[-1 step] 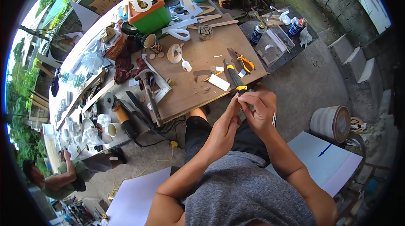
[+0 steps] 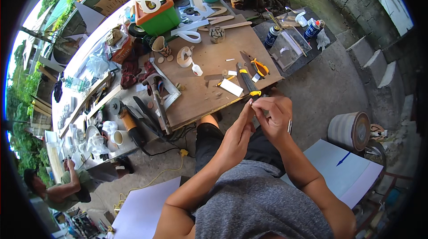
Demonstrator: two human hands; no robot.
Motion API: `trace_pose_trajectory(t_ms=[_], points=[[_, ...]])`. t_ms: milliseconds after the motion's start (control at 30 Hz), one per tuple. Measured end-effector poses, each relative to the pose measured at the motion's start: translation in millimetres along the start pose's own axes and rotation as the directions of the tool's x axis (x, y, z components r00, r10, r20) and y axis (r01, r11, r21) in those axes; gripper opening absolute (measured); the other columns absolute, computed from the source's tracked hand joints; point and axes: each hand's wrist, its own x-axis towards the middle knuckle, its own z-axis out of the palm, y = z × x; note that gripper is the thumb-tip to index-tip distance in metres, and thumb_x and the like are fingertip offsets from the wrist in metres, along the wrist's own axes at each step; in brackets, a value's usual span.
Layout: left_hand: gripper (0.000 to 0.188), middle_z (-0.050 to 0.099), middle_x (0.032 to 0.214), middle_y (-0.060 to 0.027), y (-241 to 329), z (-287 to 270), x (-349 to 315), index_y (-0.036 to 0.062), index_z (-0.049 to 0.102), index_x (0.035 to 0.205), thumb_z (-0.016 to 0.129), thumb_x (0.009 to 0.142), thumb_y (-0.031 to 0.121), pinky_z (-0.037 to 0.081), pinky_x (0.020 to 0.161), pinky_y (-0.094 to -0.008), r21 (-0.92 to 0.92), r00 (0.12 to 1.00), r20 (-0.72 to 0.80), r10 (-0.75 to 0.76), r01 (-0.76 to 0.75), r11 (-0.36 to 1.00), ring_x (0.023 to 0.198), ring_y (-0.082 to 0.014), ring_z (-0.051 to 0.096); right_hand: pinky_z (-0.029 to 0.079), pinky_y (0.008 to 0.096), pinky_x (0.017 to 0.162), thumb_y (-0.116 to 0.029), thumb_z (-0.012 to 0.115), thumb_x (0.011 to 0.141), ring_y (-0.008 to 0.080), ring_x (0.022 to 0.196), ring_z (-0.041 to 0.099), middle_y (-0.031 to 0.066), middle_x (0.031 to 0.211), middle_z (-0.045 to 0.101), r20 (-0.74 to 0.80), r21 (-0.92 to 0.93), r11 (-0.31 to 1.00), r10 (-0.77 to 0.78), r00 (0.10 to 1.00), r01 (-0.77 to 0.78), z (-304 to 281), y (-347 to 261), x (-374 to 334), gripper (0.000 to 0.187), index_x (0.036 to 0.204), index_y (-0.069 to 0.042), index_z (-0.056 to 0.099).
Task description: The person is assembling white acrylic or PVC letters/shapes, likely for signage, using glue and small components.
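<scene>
Just off the table's near edge, above my lap, my left hand [image 2: 238, 135] and my right hand [image 2: 275, 115] meet at the fingertips. Both pinch a small white piece [image 2: 251, 101], mostly covered by the fingers. A thin white stick-like thing [image 2: 290, 126] shows beside my right palm; its kind is unclear. Closest on the board lie a yellow-and-black utility knife [image 2: 248, 81], pliers [image 2: 259, 67] with yellow-orange handles and a white rectangular piece [image 2: 231, 88]. Farther in is a small white bottle [image 2: 196, 69] next to a curved wooden cutout [image 2: 183, 56].
To the left are a hammer [image 2: 159, 105], an angle grinder [image 2: 129, 123] and paper cups. Behind them stands a green box [image 2: 157, 17] with an orange lid. Spray cans [image 2: 314, 29] stand on a side table at right. Another person [image 2: 67, 187] works at far left.
</scene>
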Motion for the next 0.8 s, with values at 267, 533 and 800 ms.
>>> trace_pose_trajectory(t_ms=[267,533,800], points=[[0.058,0.052,0.1,-0.0056,-4.5,0.2,-3.8,0.0088,0.018,0.16,0.029,0.103,0.003,0.037,0.057,-0.0192,-0.04,1.0,0.0,0.012,-0.012,0.999,0.065,-0.0036,0.038,0.055,0.0297,0.068,0.012,0.073,0.079,0.0234,0.083,0.07,0.0109,0.096,0.069,-0.02,0.043,0.999,0.029,0.999,-0.028,5.8,-1.6,-4.2,0.031,0.107,-0.002,0.068],[0.059,0.052,0.103,-0.0064,-8.7,1.0,-3.2,0.0099,0.016,0.16,0.028,0.103,0.003,0.035,0.055,-0.0173,-0.102,1.0,0.009,0.001,0.0,0.995,0.064,-0.0018,0.038,0.055,0.029,0.068,0.012,0.073,0.079,0.0225,0.083,0.07,0.0107,0.097,0.069,-0.017,0.071,0.997,0.046,0.999,-0.044,4.9,-0.8,-7.5,0.031,0.106,-0.002,0.069],[0.063,0.053,0.101,-0.0052,-8.6,2.6,-2.7,0.0106,0.016,0.16,0.03,0.1,0.0,0.038,0.057,-0.0191,-0.063,1.0,-0.001,-0.018,0.018,0.998,0.066,-0.0038,0.039,0.055,0.0286,0.066,0.011,0.072,0.08,0.0223,0.083,0.07,0.0113,0.098,0.07,-0.013,0.073,0.995,0.066,0.998,-0.065,6.2,2.2,-15.0,0.027,0.104,-0.001,0.07]])
